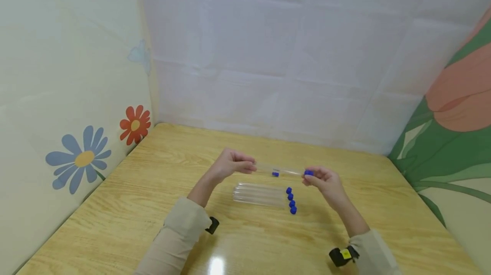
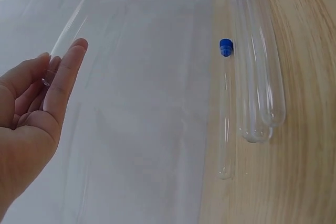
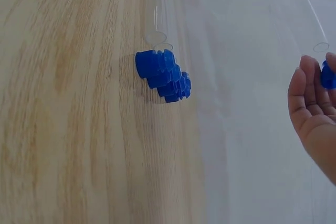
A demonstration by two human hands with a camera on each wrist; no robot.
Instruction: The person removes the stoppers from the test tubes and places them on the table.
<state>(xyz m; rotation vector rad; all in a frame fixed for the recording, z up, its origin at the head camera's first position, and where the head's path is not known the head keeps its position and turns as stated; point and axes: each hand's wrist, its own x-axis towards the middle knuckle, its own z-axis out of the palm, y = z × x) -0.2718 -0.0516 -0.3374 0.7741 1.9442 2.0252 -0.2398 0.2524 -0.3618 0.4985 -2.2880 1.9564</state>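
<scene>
My left hand [image 1: 230, 165] pinches the rounded end of a clear test tube [image 2: 73, 27], holding it above the table. My right hand [image 1: 326, 183] pinches a blue stopper [image 3: 328, 75] by the tube's mouth. In the right wrist view a small gap shows between stopper and mouth. Below the hands lie several clear test tubes [image 1: 258, 194] side by side. Several loose blue stoppers [image 1: 292, 204] form a row along their mouths. Farther back lies a single test tube [image 2: 226, 114] with a blue stopper [image 2: 226, 46] in its end.
All of this is on a wood-grain table [image 1: 161, 181]. A pale cloth wall [image 1: 268, 74] rises behind it. Flower-printed panels stand at the left [image 1: 34, 96] and right [image 1: 456, 151].
</scene>
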